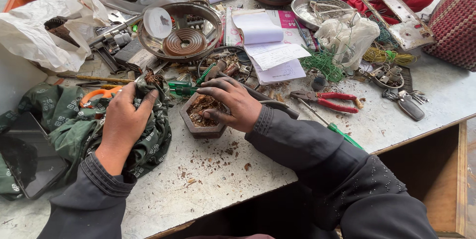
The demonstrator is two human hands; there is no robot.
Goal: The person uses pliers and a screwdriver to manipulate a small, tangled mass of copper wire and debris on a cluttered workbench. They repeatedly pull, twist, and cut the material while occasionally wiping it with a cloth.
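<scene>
My left hand (124, 120) rests on a green patterned cloth (69, 125) and pinches a small round part with frayed copper wire (151, 79) through the fabric. My right hand (230, 102) lies over a brown hexagonal dish (201, 129) filled with rusty scraps, fingers curled at its rim and in its contents. A green-handled screwdriver (181, 88) lies just beyond, between the two hands.
A round metal heater plate with a coil (184, 40), an open notebook (267, 40), red-handled pliers (329, 101), tangled green wire (322, 63), a plastic bag (347, 35), keys (406, 101), a dark phone (25, 159) at left, a woven basket (456, 21) at right.
</scene>
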